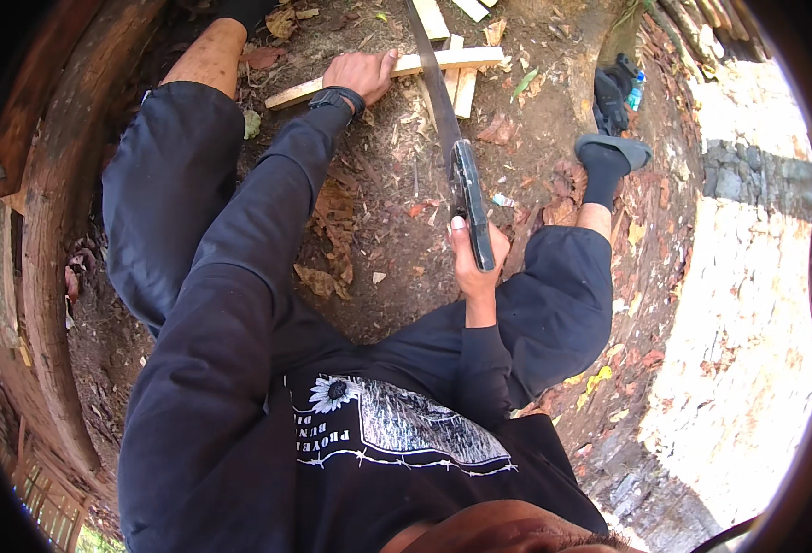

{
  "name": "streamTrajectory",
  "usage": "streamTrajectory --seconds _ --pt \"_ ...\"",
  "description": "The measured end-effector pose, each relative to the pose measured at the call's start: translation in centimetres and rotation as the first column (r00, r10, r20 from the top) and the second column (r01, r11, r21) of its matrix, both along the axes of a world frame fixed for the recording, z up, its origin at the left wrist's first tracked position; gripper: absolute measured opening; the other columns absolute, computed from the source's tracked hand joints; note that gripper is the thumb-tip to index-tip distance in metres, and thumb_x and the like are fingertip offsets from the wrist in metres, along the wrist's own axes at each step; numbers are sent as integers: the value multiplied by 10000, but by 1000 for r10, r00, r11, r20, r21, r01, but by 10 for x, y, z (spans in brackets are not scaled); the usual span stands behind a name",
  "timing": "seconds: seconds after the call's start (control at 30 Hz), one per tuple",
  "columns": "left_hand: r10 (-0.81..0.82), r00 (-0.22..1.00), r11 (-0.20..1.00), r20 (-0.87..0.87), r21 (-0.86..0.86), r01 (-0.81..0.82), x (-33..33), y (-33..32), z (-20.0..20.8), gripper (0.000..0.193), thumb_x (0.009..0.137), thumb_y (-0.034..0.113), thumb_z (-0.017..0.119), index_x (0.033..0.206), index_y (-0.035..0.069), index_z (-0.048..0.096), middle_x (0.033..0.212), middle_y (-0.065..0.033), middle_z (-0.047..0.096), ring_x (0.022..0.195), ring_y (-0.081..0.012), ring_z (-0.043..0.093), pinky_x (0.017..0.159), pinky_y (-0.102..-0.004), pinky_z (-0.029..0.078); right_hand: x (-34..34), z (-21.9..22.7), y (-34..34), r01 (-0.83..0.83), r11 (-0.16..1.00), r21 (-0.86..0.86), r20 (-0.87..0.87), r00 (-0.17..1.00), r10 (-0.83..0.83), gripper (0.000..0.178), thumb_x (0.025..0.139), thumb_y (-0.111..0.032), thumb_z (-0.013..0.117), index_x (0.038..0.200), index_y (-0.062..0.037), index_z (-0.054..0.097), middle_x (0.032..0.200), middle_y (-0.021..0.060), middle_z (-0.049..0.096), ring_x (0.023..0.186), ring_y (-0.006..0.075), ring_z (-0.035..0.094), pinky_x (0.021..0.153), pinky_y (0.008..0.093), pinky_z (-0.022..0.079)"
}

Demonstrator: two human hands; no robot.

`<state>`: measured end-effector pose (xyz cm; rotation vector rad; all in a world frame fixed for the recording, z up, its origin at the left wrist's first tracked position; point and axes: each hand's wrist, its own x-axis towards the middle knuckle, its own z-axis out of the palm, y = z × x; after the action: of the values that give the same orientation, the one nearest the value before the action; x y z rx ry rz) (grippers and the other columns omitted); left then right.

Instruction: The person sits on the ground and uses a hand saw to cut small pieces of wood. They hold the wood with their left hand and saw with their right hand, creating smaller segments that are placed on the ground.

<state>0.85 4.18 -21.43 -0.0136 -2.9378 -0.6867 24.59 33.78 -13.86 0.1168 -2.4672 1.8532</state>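
My left hand, a dark watch at its wrist, is closed over a pale wooden strip and holds it low over the ground. The strip slants from lower left to upper right, and its left end pokes out past my wrist. In my right hand is the dark handle of a handsaw, gripped with the thumb along its side. The long, thin blade points away from me and crosses the strip just right of my left hand. Whether its teeth have cut into the wood cannot be seen.
More cut wood pieces lie under and beyond the strip. Dry leaves and chips litter the dirt ground between my spread legs. A long log runs along the left. Right of my sandalled foot is a sunlit pale surface.
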Motion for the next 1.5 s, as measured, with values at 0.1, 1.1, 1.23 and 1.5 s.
streamTrajectory --seconds 0.1,1.1,1.23,1.5 --pt "26 1000 1000 -2 -15 -26 -3 0 -1 714 1155 485 317 875 31 792 761 -277 729 741 -483 721 815 -575 613 -6 -4 -5 -5 999 48 -46 999 7 170 996 -107 763 902 21 701 670 30 581 603 92 533 569 329 425" --pt "87 993 996 -74 -21 -89 2 6 -7 735 1140 440 336 713 11 752 727 -276 716 693 -470 718 791 -555 612 -23 1 -22 -9 982 188 -196 979 46 169 981 -117 756 884 14 713 605 78 579 504 179 572 538 339 448" --pt "59 996 998 -70 -11 -60 -5 6 -1 729 1136 436 338 719 8 756 726 -286 714 701 -473 722 783 -565 611 -39 4 -30 1 990 141 -168 986 23 168 987 -110 747 870 -3 694 591 65 556 506 172 552 533 346 429" --pt "70 995 997 -73 -13 -71 1 6 -8 720 1133 434 349 730 7 765 723 -291 711 682 -474 720 771 -564 615 101 34 28 53 961 272 -111 993 -24 111 965 -48 746 894 32 719 611 99 567 497 208 602 539 352 455"
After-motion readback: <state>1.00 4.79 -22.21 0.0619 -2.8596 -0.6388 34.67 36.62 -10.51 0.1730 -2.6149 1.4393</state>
